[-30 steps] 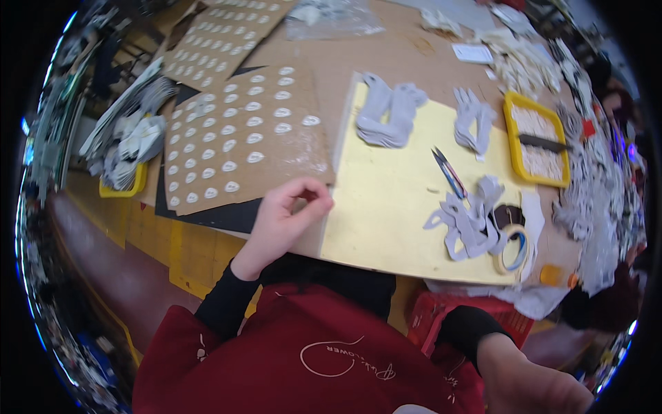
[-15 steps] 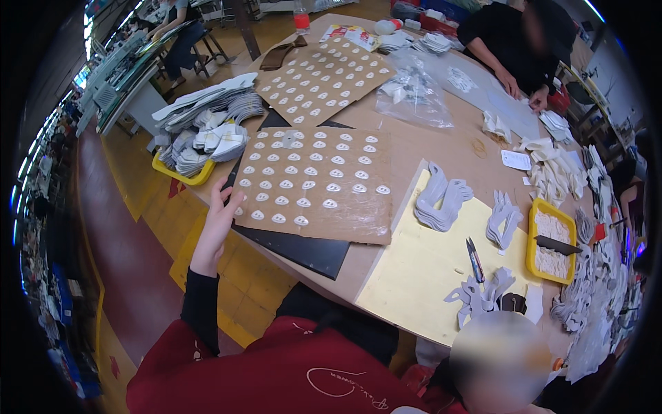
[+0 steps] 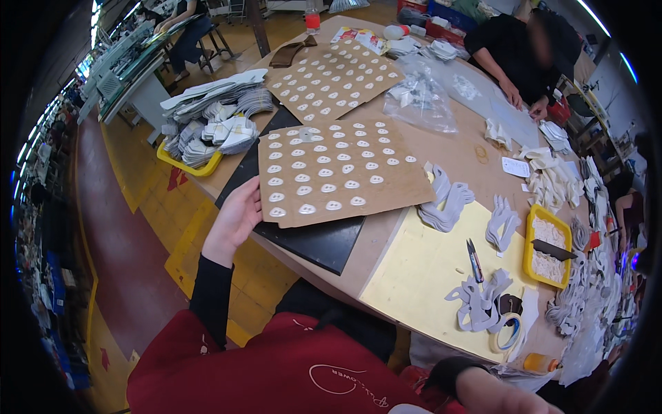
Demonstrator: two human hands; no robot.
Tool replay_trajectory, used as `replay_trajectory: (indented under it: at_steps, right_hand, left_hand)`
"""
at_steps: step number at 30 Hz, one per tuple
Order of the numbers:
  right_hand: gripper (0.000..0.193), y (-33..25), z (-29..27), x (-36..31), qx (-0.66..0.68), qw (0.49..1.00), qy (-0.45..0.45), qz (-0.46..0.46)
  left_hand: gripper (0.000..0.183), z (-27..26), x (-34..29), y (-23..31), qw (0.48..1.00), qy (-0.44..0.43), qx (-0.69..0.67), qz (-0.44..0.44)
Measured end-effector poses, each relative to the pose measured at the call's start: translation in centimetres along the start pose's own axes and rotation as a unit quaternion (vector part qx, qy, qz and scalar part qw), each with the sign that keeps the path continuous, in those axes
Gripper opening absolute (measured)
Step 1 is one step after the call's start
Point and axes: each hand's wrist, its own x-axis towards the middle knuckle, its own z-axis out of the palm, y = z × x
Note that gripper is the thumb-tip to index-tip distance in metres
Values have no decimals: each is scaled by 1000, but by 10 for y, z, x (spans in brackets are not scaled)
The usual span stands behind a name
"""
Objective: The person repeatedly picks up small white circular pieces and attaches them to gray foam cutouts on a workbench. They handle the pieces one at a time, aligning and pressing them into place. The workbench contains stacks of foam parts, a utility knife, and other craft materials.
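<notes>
My left hand [image 3: 238, 212] grips the near left edge of a brown cardboard sheet [image 3: 396, 190], its fingers partly hidden by the sheet. Rows of small white rounded pieces with dark dots lie on this sheet. It is tilted over a black board [image 3: 310, 245], and its right corner overlaps a bundle of grey fabric strips [image 3: 448, 200]. Low at the right, my right hand [image 3: 507, 399] is cut off by the picture's bottom edge, near a roll of tape [image 3: 498, 339]; its fingers are not clear.
A second studded cardboard sheet [image 3: 332, 96] lies behind. Left of it, a yellow basket [image 3: 181, 164] holds stacked fabric pieces. Snips [image 3: 474, 259] and more grey strips [image 3: 476, 303] rest on yellow paper [image 3: 407, 276]. A yellow tray [image 3: 529, 255] stands right; a co-worker's hands [image 3: 527, 103] work opposite.
The held cardboard sheet has shifted right and turned, now reaching the grey strips. My left hand moved right with it. My right hand has come into view at lower right, and the tape roll shows.
</notes>
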Motion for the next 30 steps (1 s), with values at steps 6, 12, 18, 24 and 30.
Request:
replay_trajectory:
  at_steps: [6, 12, 18, 24, 30]
  right_hand:
    - [20, 142, 36, -81, -119, 815, 495, 278]
    - [50, 240, 17, -108, 201, 680, 524, 471]
    - [38, 289, 10, -95, 219, 699, 574, 365]
    - [28, 277, 34, -68, 108, 738, 576, 334]
    - [27, 214, 26, -76, -43, 720, 663, 201]
  left_hand:
    - [40, 19, -1, -13, 997, -13, 29, 70]
    - [37, 30, 4, -33, 1000, 1, 3, 22]
    - [30, 22, -1, -50, 996, 10, 42, 75]
    - [30, 5, -23, -49, 989, -10, 14, 144]
    - [40, -15, 27, 2, 984, -107, -48, 133]
